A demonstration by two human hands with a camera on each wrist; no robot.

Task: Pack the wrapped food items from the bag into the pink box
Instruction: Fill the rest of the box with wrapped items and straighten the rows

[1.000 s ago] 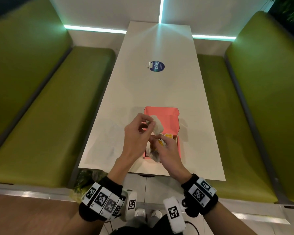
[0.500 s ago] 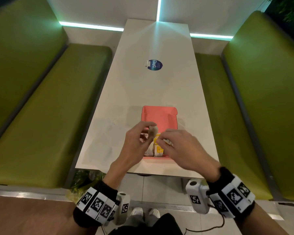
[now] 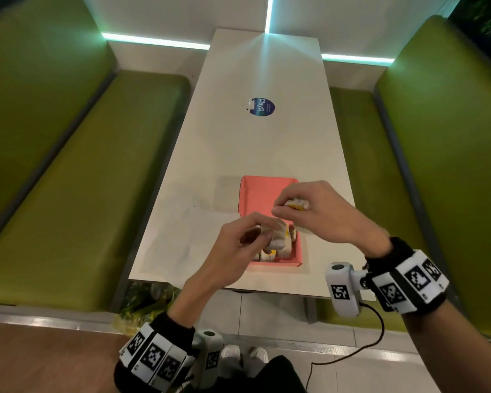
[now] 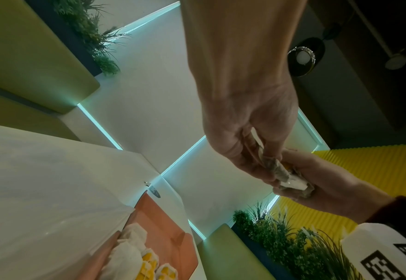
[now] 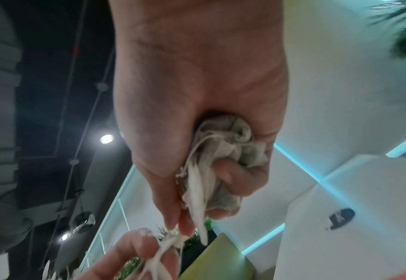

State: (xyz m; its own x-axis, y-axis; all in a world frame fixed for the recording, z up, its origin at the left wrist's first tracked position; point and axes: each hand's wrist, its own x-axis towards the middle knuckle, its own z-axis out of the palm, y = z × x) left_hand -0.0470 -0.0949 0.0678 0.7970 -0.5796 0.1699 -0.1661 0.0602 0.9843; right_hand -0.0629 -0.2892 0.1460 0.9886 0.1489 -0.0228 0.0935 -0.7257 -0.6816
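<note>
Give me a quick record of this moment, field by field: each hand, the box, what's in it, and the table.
right hand: grips a wrapped food item, above the box
left hand: pinches the wrapper's loose end
pink box: open, lid flat away from the person, near the table's front edge
box contents: several wrapped items, some showing yellow
table: white, with a round blue sticker

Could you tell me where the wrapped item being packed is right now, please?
In the head view the wrapped item is in the right hand's grip, above the right side of the pink box; the left hand pinches its wrapper.
</note>
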